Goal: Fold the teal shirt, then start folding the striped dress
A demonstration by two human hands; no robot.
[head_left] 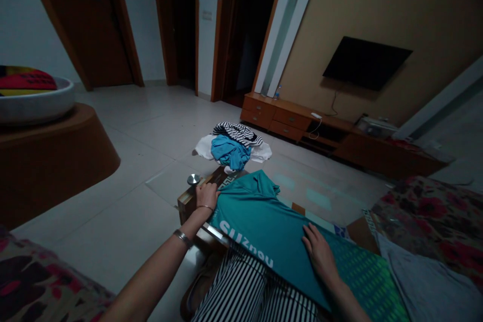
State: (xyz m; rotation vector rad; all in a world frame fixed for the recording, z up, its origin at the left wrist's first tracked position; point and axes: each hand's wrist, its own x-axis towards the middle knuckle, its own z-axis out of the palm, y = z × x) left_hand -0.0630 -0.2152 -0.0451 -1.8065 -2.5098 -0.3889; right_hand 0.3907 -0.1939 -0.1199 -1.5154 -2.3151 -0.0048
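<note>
"Which hand is nearer the teal shirt [260, 226]?"

"Neither; I have both on it. My left hand [207, 195] is at one end, fingers curled, apparently pinching the edge, though the fingertips are hidden from me. My right hand [320, 251] rests on top of the cloth, fingers extended and slightly apart."

"And its long axis?"

"From my left hand it runs rightward and back toward the body, passing under my right hand. The green patterned part [366, 274] lies just right of that hand; a bunched fold [264, 183] sits ahead, between the two. That slant between my hands is what matters."
</note>
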